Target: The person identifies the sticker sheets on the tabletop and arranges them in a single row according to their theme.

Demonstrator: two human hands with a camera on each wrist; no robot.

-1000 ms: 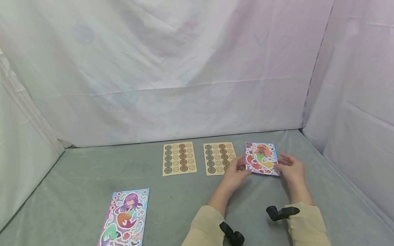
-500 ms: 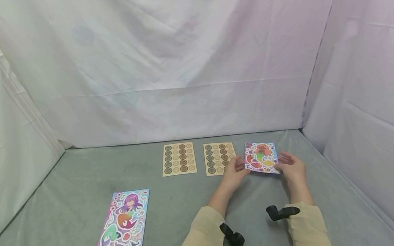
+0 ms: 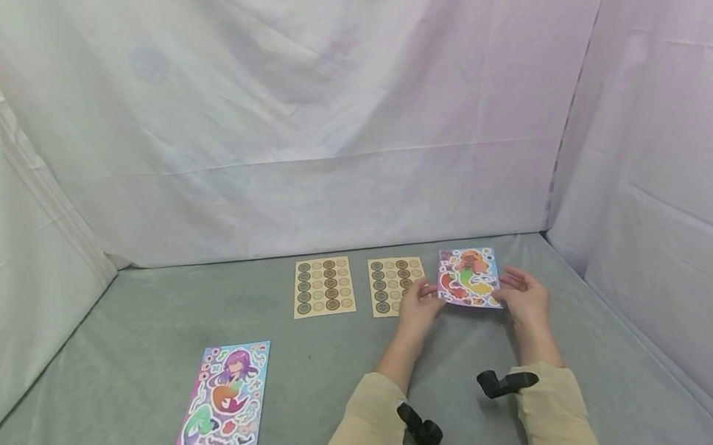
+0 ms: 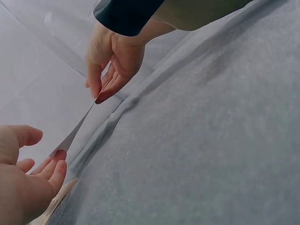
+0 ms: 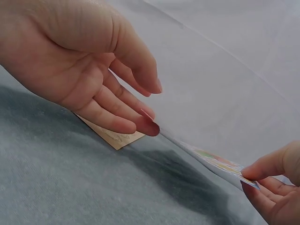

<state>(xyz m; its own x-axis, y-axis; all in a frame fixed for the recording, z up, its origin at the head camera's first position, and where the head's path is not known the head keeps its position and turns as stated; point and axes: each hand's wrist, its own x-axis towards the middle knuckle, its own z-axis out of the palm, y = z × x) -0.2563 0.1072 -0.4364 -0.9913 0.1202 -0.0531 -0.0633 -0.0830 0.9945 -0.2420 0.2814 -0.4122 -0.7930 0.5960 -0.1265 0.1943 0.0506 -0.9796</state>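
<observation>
A small mermaid sticker sheet is held just above the table at the right. My right hand pinches its near right corner between thumb and fingers, as the right wrist view also shows. My left hand is at the sheet's left side; in the left wrist view the fingertips of the left hand touch the edge from below, with the thumb apart from it. Partly behind the left hand lies a tan sheet of round stickers.
Another tan sheet of round stickers lies farther left. Toward the front left is a larger mermaid sticker sheet. The grey cloth-covered table is bounded by a white curtain behind and at the sides.
The small mermaid sheet has risen and shifted slightly left and away from me. My hands moved a little with it. The other sheets have stayed put.
</observation>
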